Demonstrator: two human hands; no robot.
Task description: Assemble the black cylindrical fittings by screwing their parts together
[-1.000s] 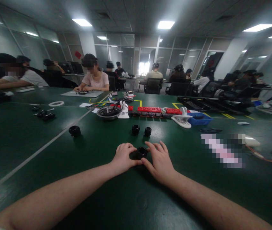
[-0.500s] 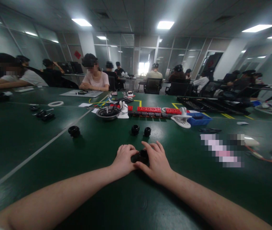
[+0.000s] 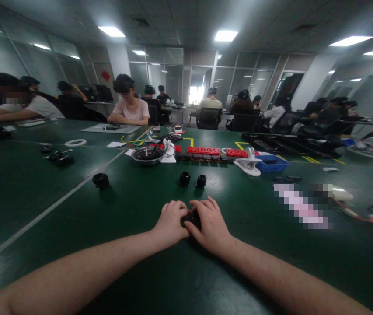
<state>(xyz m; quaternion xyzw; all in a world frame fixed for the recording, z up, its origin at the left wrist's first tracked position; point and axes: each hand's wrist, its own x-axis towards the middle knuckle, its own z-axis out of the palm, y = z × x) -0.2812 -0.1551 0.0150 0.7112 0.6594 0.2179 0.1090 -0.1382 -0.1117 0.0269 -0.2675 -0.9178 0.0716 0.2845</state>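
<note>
Head view: a small, glossy black, seemingly plastic piece (image 3: 193,218) sits low between the two bare hands, at or just above the dark green, smooth-topped desk (image 3: 186,280), straight ahead of the wearer. Left hand (image 3: 170,221) and right hand (image 3: 210,225) are both curled inward and close on it from opposite sides, thumbs toward the wearer and fingers on the far side, with the right thumb reaching across to the left hand. Neither hand is clearly nearer, though the right hides more of the piece. So little of it shows that its long axis, and whether it stands upright or leans, cannot be told. Just beyond the fingers stand two squat, round, glossy black pieces, the left one (image 3: 184,178) near the right one (image 3: 201,181) but apart from it. A third squat black piece (image 3: 101,180) stands well apart to the left, by a pale line on the desk. Farther out lie a row of red rectangular blocks (image 3: 203,150), a white clamp-shaped object (image 3: 248,165) and a blue plastic tray (image 3: 273,168). Across the desk sits a person in a pale pink top (image 3: 137,110).
</note>
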